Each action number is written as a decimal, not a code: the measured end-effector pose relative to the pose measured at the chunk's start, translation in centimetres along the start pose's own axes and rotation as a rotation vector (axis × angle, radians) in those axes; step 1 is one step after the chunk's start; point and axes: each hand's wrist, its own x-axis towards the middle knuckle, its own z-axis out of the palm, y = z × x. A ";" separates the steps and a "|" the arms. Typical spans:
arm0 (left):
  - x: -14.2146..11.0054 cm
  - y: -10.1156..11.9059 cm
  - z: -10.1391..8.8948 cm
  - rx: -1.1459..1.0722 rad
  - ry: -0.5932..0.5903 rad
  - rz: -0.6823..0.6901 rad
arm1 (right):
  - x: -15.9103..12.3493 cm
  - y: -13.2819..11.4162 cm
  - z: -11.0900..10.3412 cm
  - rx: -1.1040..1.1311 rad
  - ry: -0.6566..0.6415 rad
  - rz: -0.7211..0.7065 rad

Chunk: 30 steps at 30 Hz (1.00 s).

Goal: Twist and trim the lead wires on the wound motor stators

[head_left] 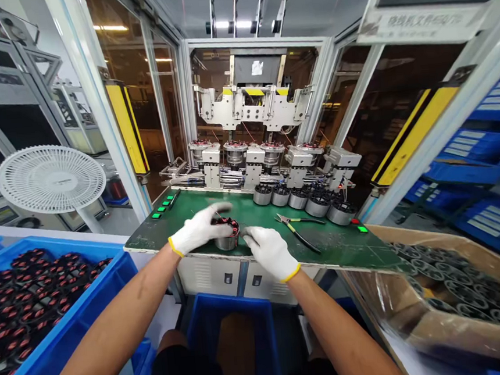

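The green workbench [347,252] carries a wound stator [227,243], upright, axis vertical, near the front edge. The gloved left hand [199,229] grips over its top, fingers together. The gloved right hand [271,253], fingers together, lies just to its right; contact cannot be determined.

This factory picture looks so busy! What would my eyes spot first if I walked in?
Probably the white-gloved left hand and right hand at the wound stator in the middle of the green workbench. Behind it stands a big white winding machine. Then come the bright blue crate of coils on the left and the cardboard box of metal cores on the right.
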 end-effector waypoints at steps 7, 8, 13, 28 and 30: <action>-5.0 3.4 2.1 0.875 -0.046 0.560 | 0.0 0.4 0.2 0.096 -0.008 -0.012; -5.4 3.6 3.1 1.007 -0.174 0.582 | 0.1 0.5 0.2 0.107 -0.002 -0.013; -5.5 2.9 5.9 1.272 -0.207 0.532 | 0.1 0.1 0.1 -0.019 -0.006 -0.005; -5.5 2.9 2.0 0.490 0.014 0.315 | 0.4 -2.3 0.1 -0.401 -0.067 -0.003; -5.0 3.6 1.7 0.396 0.034 0.190 | 0.1 -2.3 0.1 -0.412 -0.094 -0.019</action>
